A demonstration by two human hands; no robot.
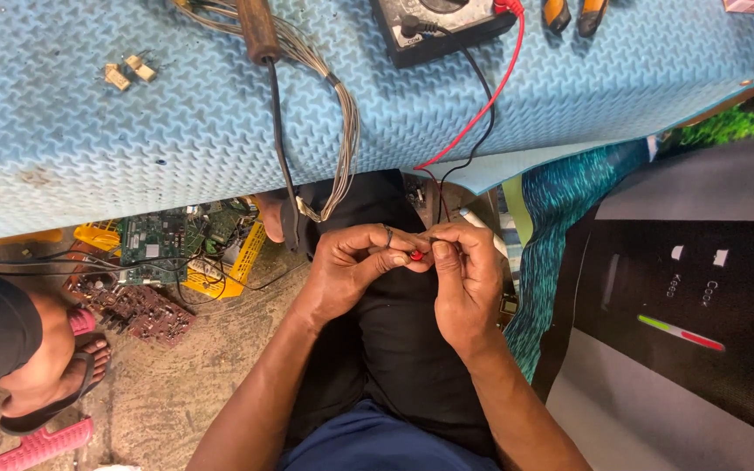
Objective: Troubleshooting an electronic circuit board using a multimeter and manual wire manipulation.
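— Red-tipped probe (415,255) — where is it?

— Pinched between both hands, low in front of the worktop's (133,148) edge, over the person's lap. The left hand (351,262) closes thumb and forefinger on it from one side; the right hand (464,270) closes its fingertips on it from the other. Only a small red bit shows between the fingertips, so I cannot tell its full shape.

— What leads to it?

— A red wire (490,96) and a black wire (482,87) run down from a black meter (438,30) at the far edge of the worktop, drop over the blue foam mat (569,87) and reach the hands.

— What crowds the space?

— A bundle of grey wires (342,113) hangs off the mat's edge just left of the hands, and beside it a soldering iron with a brown handle (257,30) trails its dark cord (281,148) down past the edge. Both dangle near the left hand without touching it. Two orange-handled tools (573,13) lie next to the meter, and small pale components (128,71) sit well apart on the mat's left side.

— And lower down?

— On the floor, a yellow crate (229,262) holds green circuit boards (163,240), with a brown board (141,310) lying beside it. Another person's foot in a sandal (54,384) rests at the left. To the right stands a large dark printed carton (700,305), close to the right forearm.
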